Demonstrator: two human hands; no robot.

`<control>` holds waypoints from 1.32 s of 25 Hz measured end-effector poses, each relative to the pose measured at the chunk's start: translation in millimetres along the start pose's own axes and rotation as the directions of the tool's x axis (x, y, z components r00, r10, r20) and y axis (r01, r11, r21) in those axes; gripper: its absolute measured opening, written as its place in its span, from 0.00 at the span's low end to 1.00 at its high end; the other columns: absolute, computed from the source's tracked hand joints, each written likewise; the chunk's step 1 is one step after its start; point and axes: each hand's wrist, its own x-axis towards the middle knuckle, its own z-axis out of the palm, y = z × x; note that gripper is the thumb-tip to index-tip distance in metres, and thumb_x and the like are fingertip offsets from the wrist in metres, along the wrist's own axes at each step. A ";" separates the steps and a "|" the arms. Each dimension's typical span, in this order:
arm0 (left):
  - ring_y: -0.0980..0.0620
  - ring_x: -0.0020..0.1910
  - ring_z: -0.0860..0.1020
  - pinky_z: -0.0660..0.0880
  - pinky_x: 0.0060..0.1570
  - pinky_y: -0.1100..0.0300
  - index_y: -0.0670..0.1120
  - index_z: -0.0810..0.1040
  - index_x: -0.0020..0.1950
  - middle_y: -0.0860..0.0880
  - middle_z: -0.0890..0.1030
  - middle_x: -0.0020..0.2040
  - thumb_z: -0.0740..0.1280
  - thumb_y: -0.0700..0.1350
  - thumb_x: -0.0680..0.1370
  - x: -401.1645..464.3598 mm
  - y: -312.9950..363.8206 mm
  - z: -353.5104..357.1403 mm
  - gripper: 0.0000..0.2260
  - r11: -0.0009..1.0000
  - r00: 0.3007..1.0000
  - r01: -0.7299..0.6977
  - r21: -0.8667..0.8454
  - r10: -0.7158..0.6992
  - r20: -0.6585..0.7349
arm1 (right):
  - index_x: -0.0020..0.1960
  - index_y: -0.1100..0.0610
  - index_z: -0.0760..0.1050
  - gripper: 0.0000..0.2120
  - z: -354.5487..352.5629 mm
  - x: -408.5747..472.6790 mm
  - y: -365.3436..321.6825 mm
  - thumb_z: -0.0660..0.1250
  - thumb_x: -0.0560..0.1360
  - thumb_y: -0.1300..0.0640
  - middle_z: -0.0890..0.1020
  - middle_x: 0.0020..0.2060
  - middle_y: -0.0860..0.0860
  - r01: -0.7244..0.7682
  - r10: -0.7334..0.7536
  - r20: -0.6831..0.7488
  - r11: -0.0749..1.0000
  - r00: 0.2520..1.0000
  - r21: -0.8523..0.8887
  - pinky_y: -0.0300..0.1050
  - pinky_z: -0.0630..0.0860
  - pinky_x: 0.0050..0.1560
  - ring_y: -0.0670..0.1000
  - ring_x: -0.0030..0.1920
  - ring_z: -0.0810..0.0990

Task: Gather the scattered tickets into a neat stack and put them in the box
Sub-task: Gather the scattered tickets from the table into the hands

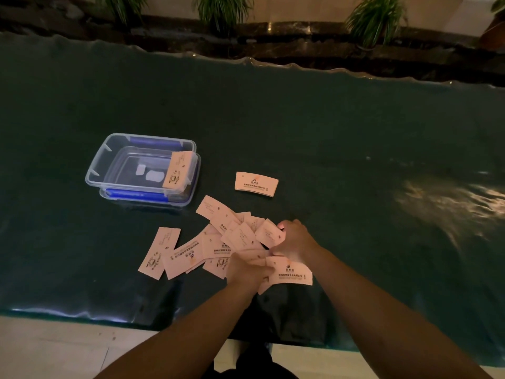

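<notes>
Several pale pink tickets [218, 239] lie in a loose overlapping pile near the table's front edge. A single ticket [159, 252] lies apart at the left, and a small neat stack [256, 181] sits further back. A clear plastic box [109, 157] stands at the left on its blue-clipped lid, with one ticket [177, 169] leaning inside against its right wall. My left hand [247, 268] and my right hand [293, 237] meet at the pile's right end, fingers closed on tickets, one ticket [291, 272] sticking out between them.
The dark green tablecloth [328, 146] lies under a clear wrinkled plastic cover. Potted plants [224, 9] and a dark stone ledge run behind the far edge. Pale floor tiles [54, 348] show below the near edge.
</notes>
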 end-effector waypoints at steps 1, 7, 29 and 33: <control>0.56 0.41 0.76 0.72 0.30 0.61 0.46 0.73 0.64 0.51 0.78 0.47 0.84 0.43 0.67 1.5 -0.4 0.5 0.31 0.999 1.000 -0.031 0.042 0.031 -0.002 | 0.75 0.49 0.71 0.40 0.0 -1.2 1.4 0.85 0.68 0.50 0.72 0.69 0.53 0.007 -0.007 0.001 0.999 1.000 0.038 0.57 0.79 0.65 0.56 0.68 0.75; 0.45 0.67 0.75 0.79 0.60 0.49 0.46 0.67 0.76 0.46 0.76 0.69 0.78 0.43 0.73 7.4 -5.4 -9.7 0.35 0.941 0.977 -0.211 0.265 0.198 0.074 | 0.70 0.46 0.69 0.29 -4.2 -11.7 28.4 0.79 0.75 0.53 0.79 0.67 0.51 0.059 -0.069 0.039 0.974 0.997 0.220 0.47 0.79 0.48 0.51 0.57 0.79; 0.52 0.60 0.76 0.77 0.54 0.52 0.57 0.75 0.62 0.55 0.79 0.57 0.76 0.38 0.71 12.9 -0.2 -26.6 0.24 0.940 0.932 -0.305 0.152 0.261 0.251 | 0.66 0.45 0.77 0.11 7.2 -32.1 36.5 0.62 0.87 0.56 0.83 0.62 0.50 0.104 -0.137 0.045 0.898 0.990 0.428 0.51 0.76 0.57 0.55 0.62 0.81; 0.52 0.58 0.75 0.75 0.52 0.55 0.56 0.71 0.64 0.56 0.78 0.58 0.78 0.40 0.70 13.1 7.6 -28.7 0.28 0.945 0.938 -0.309 0.107 0.284 0.199 | 0.65 0.42 0.77 0.25 25.3 -42.7 34.9 0.80 0.71 0.44 0.86 0.55 0.40 0.124 -0.209 0.115 0.856 0.971 0.502 0.42 0.80 0.55 0.46 0.59 0.84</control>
